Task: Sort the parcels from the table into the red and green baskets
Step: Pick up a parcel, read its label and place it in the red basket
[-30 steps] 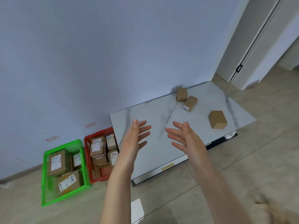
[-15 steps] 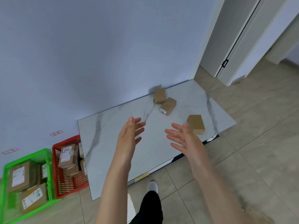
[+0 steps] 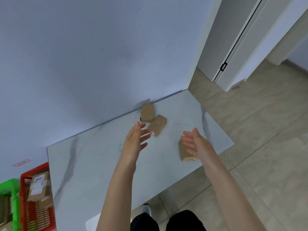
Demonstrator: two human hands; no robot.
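Hands reach out over a pale marble-look table (image 3: 93,164) that stands against a blue-grey wall (image 3: 83,55). Left hand (image 3: 135,141) is spread wide with fingers apart, empty, its fingertips just short of a small brown parcel (image 3: 157,125) that lies at a slant and shows a white label at its near end. Touching that parcel's far corner, a second parcel (image 3: 147,113) sits close to the wall. Right hand (image 3: 195,144) is also open and empty, palm turned inward, hovering above a third parcel (image 3: 185,153) near the table's front edge; whether it touches the box cannot be told. At the lower left, on the floor beside the table, a red basket (image 3: 35,212) holds several labelled boxes, and a green basket (image 3: 9,189) stands just left of it, blurred.
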